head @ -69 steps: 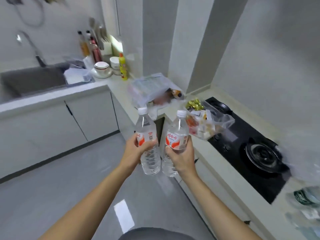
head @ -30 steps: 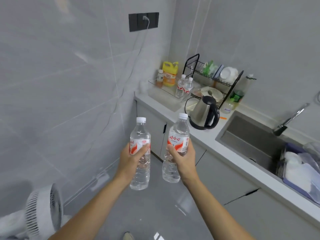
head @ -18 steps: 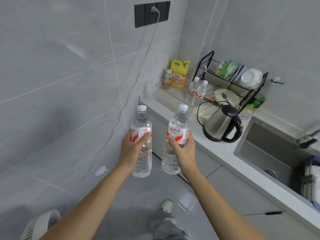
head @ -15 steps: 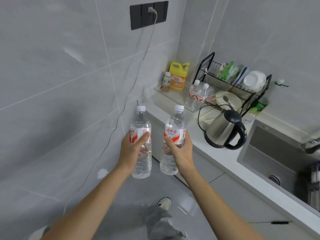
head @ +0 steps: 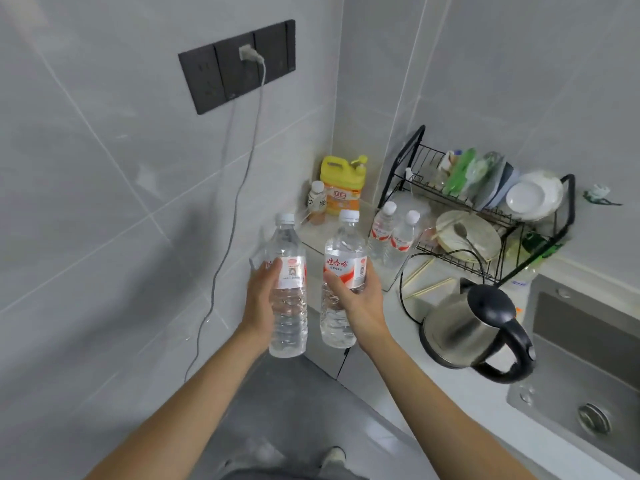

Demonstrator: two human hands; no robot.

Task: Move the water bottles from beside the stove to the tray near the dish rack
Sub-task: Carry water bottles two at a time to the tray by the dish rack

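Two water bottles stand on the tray. Our left hand and right hand each grip another bottle, not yet set down.

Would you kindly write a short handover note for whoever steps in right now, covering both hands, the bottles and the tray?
Left hand: grips one water bottle upright, in the air.
Right hand: grips a second water bottle upright, also in the air, just short of the counter edge.
Tray: clear, on the counter left of the dish rack; two small water bottles already stand on it, with a yellow detergent jug at the back.
Done: both held bottles carried close to the tray.
Left: set both upright on a bare part of the tray, well clear of the kettle, then release.
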